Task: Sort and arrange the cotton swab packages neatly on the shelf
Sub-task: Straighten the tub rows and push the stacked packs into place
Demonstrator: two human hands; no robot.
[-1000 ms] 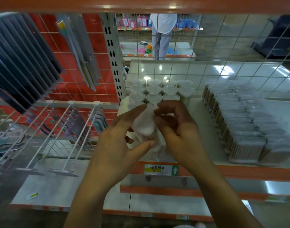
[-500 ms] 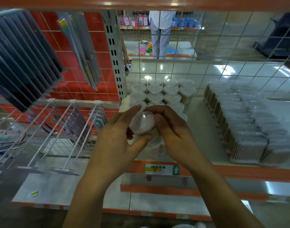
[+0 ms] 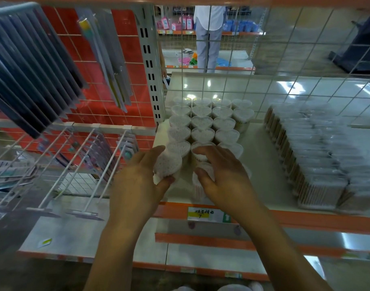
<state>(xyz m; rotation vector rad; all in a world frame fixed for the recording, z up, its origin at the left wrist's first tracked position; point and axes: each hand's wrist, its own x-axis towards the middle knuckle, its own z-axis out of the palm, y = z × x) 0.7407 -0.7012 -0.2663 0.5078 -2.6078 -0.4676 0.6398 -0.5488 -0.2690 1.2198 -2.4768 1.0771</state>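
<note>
White shelf (image 3: 264,185), front edge: left hand (image 3: 138,183) clamps a clear heart-shaped swab box (image 3: 167,165); right hand (image 3: 224,175), fingers spread, touches neighbouring boxes (image 3: 205,172).

Overhead lights glare off the glossy shelf (image 3: 264,95), the stacked packs (image 3: 318,152) at right smear with blur, edges bow.

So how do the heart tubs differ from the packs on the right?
The heart tubs are heart-shaped and stand upright, white tips facing up; the packs are rectangular, showing tan sticks at their sides. The tubs fill a short block at the left of the shelf; the packs run in longer rows. Both are clear plastic.
</note>
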